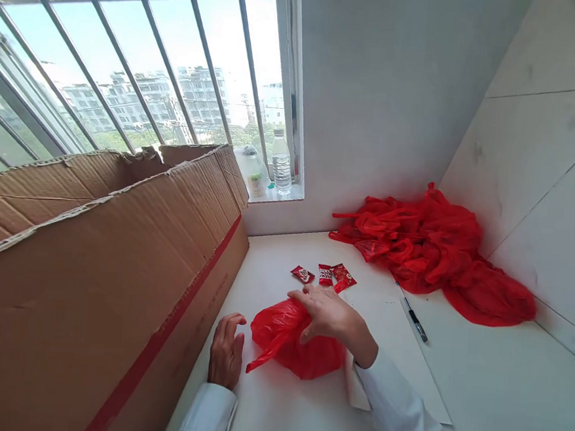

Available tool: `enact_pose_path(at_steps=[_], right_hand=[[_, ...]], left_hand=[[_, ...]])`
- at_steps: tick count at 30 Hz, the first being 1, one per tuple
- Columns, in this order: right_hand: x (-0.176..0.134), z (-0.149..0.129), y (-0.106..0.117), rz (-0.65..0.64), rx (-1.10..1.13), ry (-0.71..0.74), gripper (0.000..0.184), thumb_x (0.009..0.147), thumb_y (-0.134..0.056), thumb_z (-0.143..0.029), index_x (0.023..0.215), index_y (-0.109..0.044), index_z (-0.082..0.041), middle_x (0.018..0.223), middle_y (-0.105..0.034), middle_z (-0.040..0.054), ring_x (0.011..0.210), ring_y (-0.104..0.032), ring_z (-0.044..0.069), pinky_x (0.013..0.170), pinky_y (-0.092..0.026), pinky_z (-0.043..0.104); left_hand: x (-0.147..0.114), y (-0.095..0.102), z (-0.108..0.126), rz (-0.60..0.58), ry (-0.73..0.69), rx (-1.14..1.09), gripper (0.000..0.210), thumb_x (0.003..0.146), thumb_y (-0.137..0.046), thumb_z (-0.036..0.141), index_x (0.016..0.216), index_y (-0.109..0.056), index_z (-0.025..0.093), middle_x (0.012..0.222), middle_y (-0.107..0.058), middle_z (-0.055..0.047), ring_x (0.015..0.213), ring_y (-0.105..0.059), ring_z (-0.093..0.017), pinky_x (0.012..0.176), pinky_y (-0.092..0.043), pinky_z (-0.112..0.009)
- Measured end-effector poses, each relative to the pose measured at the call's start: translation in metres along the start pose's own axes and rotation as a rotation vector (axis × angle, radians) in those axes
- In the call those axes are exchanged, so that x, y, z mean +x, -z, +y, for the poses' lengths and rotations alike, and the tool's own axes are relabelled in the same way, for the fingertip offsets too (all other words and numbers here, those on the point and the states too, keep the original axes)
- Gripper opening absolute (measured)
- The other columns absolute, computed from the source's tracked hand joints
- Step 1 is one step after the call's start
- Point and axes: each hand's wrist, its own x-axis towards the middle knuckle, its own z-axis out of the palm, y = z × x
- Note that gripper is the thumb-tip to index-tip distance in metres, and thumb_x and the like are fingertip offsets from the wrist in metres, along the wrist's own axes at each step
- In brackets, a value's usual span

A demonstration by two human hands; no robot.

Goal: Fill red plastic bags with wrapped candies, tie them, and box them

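Head-worn view, forward and downward

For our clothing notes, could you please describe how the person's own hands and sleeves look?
The left hand and right hand are bare and ungloved. The left sleeve and right sleeve are long and very pale, white with a slight bluish cast. They look plain, with no print or marking visible, and soft folds show in the fabric.

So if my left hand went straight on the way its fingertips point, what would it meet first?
Most likely the red plastic bag under your right hand; the depth between is hard to judge.
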Motion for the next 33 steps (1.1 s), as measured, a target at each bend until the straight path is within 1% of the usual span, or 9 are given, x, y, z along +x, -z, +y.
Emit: enact_pose_path(at_steps=[3,5,6,8,11,17,22,29,33], right_hand=[[0.002,-0.007,-0.007,-0.021,-0.124,-0.025,0.051,0.065,-0.074,-0.027,0.113,-0.059,-0.017,0.105,-0.060,0.0129,0.097,-0.056,0.029,0.083,-0.041,0.036],[0.001,-0.008,-0.010,-0.015,-0.148,0.002,0.032,0.075,-0.063,-0.017,0.107,-0.060,-0.015,0.102,-0.061,0.0124,0.094,-0.057,0.026,0.078,-0.041,0.033],[0.000,-0.007,-0.011,-0.008,-0.153,0.019,0.028,0.078,-0.056,-0.013,0.106,-0.060,-0.015,0.102,-0.061,0.0123,0.093,-0.057,0.025,0.077,-0.040,0.033],[-0.001,-0.006,-0.011,-0.001,-0.161,0.050,0.028,0.082,-0.045,-0.006,0.104,-0.060,-0.014,0.101,-0.062,0.0119,0.093,-0.057,0.023,0.077,-0.040,0.032],[-0.002,-0.003,-0.010,0.008,-0.173,0.085,0.033,0.083,-0.036,-0.001,0.101,-0.060,-0.016,0.097,-0.063,0.0096,0.091,-0.056,0.020,0.075,-0.039,0.030],[-0.004,0.000,-0.003,0.015,-0.193,0.096,0.038,0.071,-0.037,0.006,0.094,-0.059,-0.015,0.093,-0.063,0.0077,0.084,-0.055,0.018,0.065,-0.035,0.028],[-0.007,0.001,-0.001,0.025,-0.188,0.093,0.035,0.069,-0.040,0.004,0.091,-0.059,-0.016,0.088,-0.062,0.0061,0.079,-0.054,0.016,0.061,-0.032,0.028],[-0.005,0.003,-0.003,-0.005,-0.067,0.076,0.042,0.067,-0.039,0.004,0.097,-0.059,-0.017,0.099,-0.063,0.0079,0.097,-0.055,0.021,0.074,-0.039,0.030],[0.001,0.004,-0.010,-0.051,0.013,0.080,0.046,0.066,-0.036,0.004,0.098,-0.061,-0.018,0.100,-0.065,0.0079,0.097,-0.057,0.021,0.080,-0.042,0.031]], left_hand=[[0.002,0.001,0.002,-0.033,-0.014,0.026,0.036,0.095,-0.021,0.036,0.086,-0.052,0.020,0.086,-0.059,-0.007,0.086,-0.054,-0.021,0.080,-0.044,-0.037],[0.004,0.001,0.005,-0.067,-0.019,0.037,0.036,0.095,-0.021,0.032,0.081,-0.052,0.020,0.082,-0.059,-0.006,0.084,-0.054,-0.020,0.079,-0.043,-0.036],[0.004,0.001,0.006,-0.081,-0.019,0.042,0.037,0.095,-0.020,0.030,0.078,-0.052,0.020,0.080,-0.059,-0.006,0.083,-0.053,-0.020,0.079,-0.042,-0.036],[0.004,0.001,0.008,-0.099,-0.016,0.052,0.038,0.095,-0.019,0.027,0.075,-0.052,0.020,0.078,-0.059,-0.005,0.082,-0.053,-0.020,0.079,-0.041,-0.036],[0.002,0.000,0.011,-0.109,-0.009,0.068,0.039,0.095,-0.020,0.024,0.073,-0.051,0.020,0.076,-0.059,-0.005,0.081,-0.052,-0.019,0.077,-0.040,-0.035],[0.001,0.000,0.015,-0.107,0.004,0.082,0.039,0.094,-0.021,0.022,0.069,-0.050,0.020,0.073,-0.059,-0.005,0.076,-0.051,-0.019,0.074,-0.040,-0.034],[0.002,0.001,0.017,-0.113,0.009,0.061,0.039,0.095,-0.020,0.022,0.065,-0.046,0.020,0.069,-0.056,-0.004,0.073,-0.051,-0.019,0.070,-0.040,-0.032],[-0.005,0.002,0.013,-0.134,0.014,0.024,0.038,0.094,-0.022,0.019,0.062,-0.041,0.021,0.064,-0.053,-0.003,0.069,-0.051,-0.018,0.064,-0.040,-0.030],[-0.005,-0.001,0.010,-0.148,0.019,0.032,0.040,0.094,-0.022,0.020,0.061,-0.044,0.020,0.063,-0.055,-0.004,0.066,-0.052,-0.018,0.062,-0.041,-0.031]])
